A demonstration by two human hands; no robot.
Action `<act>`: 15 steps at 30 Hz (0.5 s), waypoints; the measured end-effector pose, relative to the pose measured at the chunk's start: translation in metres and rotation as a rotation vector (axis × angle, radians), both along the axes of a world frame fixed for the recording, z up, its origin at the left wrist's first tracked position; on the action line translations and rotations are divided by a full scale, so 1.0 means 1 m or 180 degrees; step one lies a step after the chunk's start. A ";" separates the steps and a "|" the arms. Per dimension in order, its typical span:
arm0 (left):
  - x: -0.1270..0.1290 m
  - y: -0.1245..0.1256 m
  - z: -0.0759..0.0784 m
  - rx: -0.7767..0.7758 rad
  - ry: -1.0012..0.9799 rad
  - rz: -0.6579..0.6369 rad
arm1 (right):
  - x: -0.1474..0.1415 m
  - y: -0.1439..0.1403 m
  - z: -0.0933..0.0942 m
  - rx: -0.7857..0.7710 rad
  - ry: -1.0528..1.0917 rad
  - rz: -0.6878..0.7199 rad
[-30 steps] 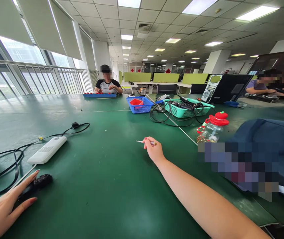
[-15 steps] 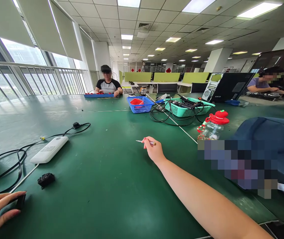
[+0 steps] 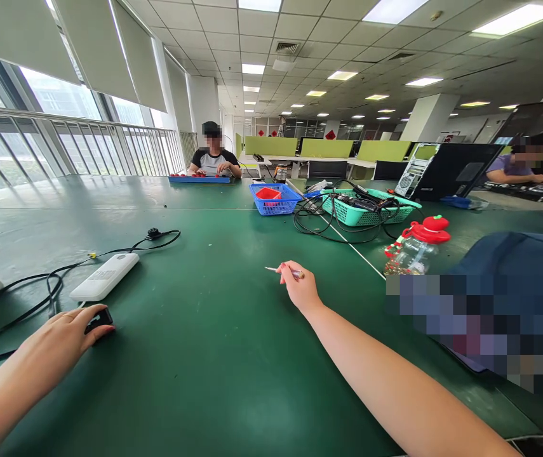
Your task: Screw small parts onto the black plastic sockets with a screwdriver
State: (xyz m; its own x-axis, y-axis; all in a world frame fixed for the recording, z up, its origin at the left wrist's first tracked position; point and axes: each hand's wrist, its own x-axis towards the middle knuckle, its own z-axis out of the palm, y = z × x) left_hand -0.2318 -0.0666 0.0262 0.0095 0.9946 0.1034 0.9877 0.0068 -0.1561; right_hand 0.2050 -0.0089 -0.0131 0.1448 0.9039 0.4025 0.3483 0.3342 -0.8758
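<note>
The head view looks along a green worktop [image 3: 214,355], with the white power bank [image 3: 104,277] as the landmark. Just nearer than it, the left hand [image 3: 59,339] lies over a small black part [image 3: 101,317]; the fingers curl down onto it, and most of the part is covered, so its shape cannot be made out. A black cable [image 3: 37,285] loops to the left of the power bank and runs on behind it to a small black plug [image 3: 153,233]. Well to the right of the power bank, the right hand [image 3: 302,291] rests on the worktop with the fingers pinched on a thin pen-like tool [image 3: 283,271], whose tip points left. Farther right stands a clear bottle with a red lid [image 3: 418,244], beside a dark blue cloth [image 3: 514,279] that is partly blurred out. Far behind the power bank sit a blue basket [image 3: 271,200] and a teal basket [image 3: 366,206] full of tangled cables. A person [image 3: 214,158] sits at the far end; others at the right edge are cut off.
</note>
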 end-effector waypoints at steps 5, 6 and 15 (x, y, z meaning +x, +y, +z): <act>0.004 0.001 0.000 0.0081 0.0004 -0.0102 | 0.000 0.002 -0.001 -0.0004 0.0002 0.0016; 0.005 0.002 0.000 0.0005 0.0011 -0.0107 | 0.000 0.002 -0.002 -0.0007 0.0005 0.0012; -0.021 0.008 -0.022 0.0063 -0.0315 0.0094 | -0.001 0.001 0.000 0.0059 -0.0026 0.0024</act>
